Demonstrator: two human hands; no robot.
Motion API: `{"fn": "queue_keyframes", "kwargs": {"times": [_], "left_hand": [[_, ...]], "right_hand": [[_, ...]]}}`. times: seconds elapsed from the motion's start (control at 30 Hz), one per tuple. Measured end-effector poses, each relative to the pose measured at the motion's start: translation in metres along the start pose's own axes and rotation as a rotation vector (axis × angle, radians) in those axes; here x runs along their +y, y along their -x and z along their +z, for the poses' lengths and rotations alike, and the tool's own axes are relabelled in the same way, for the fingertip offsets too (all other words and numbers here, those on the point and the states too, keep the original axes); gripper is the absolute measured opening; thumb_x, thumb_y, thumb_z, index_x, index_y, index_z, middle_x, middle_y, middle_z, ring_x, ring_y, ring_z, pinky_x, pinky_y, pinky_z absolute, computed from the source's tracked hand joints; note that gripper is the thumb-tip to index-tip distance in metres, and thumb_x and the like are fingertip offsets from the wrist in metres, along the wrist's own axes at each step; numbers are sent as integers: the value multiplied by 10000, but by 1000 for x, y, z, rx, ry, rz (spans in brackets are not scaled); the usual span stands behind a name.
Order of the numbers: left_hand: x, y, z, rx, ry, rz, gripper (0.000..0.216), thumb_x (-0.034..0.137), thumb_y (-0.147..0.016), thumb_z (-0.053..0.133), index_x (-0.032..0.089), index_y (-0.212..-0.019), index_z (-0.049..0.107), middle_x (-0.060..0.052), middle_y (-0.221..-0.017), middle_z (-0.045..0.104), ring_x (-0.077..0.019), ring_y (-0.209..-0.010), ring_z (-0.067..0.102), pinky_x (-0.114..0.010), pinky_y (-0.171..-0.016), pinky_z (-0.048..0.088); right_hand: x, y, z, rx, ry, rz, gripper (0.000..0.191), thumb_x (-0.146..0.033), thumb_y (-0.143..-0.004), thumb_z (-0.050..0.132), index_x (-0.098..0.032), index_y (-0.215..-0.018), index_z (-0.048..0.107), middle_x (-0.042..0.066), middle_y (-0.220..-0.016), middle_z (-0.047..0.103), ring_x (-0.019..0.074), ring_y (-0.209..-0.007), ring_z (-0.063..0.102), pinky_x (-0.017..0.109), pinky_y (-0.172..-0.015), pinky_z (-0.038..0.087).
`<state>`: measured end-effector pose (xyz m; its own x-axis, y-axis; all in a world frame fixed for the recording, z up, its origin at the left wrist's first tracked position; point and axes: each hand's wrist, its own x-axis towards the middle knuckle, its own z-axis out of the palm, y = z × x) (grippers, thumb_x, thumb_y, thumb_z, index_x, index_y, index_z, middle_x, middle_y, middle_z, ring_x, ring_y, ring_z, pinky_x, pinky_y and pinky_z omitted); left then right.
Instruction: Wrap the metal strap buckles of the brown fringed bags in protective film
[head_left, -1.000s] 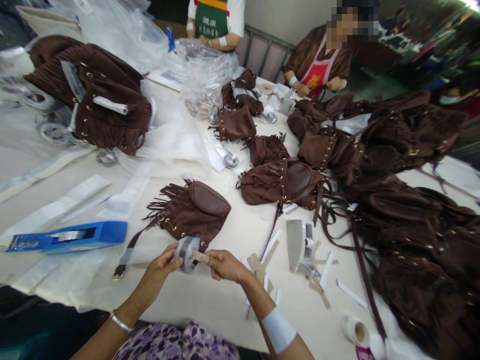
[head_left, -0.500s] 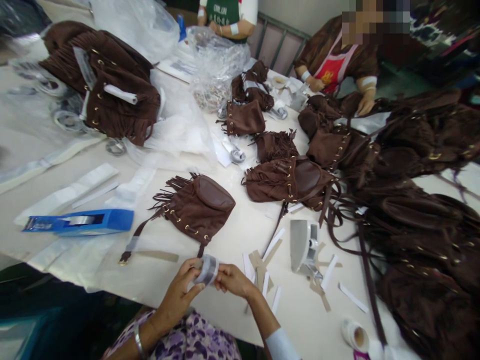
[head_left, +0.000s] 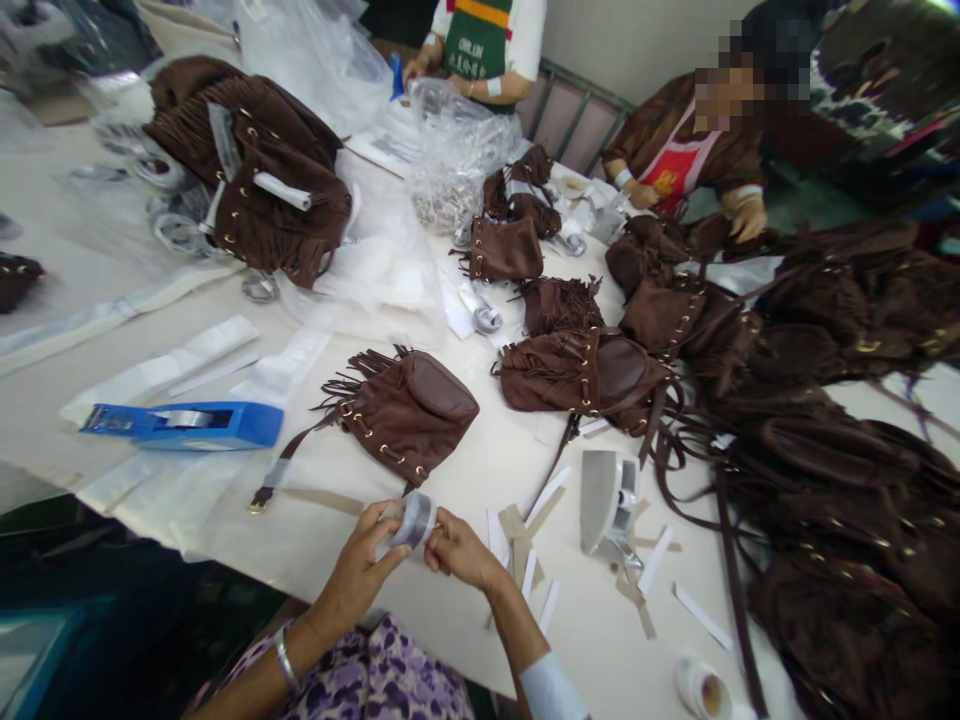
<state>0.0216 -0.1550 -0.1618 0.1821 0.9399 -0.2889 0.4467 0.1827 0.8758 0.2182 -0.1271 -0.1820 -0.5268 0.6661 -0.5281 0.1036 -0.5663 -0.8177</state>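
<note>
A roll [head_left: 417, 522] is held by the left hand [head_left: 369, 548] in a narrow grip above the table [head_left: 491, 465], on the near side of a bag [head_left: 409, 420]. The right hand [head_left: 459, 548] is curled at the roll's side; whether anything is pinched by it cannot be told.

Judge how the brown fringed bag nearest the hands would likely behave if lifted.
The brown fringed bag would probably give when gripped, since its suede-like side is softly creased. Its fringe would likely dangle, as the thin strands splay loosely. The strap may swing or trail, since it stretches away from the body to a metal buckle.
</note>
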Motion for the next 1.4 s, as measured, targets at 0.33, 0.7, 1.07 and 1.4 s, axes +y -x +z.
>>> {"fn": "queue_keyframes", "kwargs": {"times": [0.33,0.7,1.07,1.4], "left_hand": [[-2,1,-6,6,-77,66,154,358,-875,550,237,-916,635,-57,-1033,574,-256,-1068,520,-395,-949,439],[-11,-5,-1,63,-75,120,146,382,-824,617,240,-840,646,-65,-1009,615,-277,-1041,543,-373,-919,453],[11,-4,6,178,136,-70,52,273,-780,629,226,-761,637,-27,-905,633,-254,-950,585,-368,-877,438],[21,-7,16,249,343,-216,229,329,-761,650,220,-960,688,-37,-996,734,-294,-1040,625,-404,-954,431]], "right_hand": [[-2,-4,13,89,-370,-6,222,-328,-728,648,-145,-841,591,1,-592,649,69,-393,436,199,-430,294],[-14,20,21,-7,-514,-1,419,-438,-772,699,-134,-1054,636,0,-701,584,59,-482,382,221,-518,352],[-5,4,39,159,-602,-13,338,-465,-830,663,-156,-946,591,-100,-499,399,29,-399,194,188,-421,185],[-12,4,33,149,-572,6,360,-495,-809,675,-170,-892,544,-116,-464,406,27,-375,174,186,-404,194]]}}
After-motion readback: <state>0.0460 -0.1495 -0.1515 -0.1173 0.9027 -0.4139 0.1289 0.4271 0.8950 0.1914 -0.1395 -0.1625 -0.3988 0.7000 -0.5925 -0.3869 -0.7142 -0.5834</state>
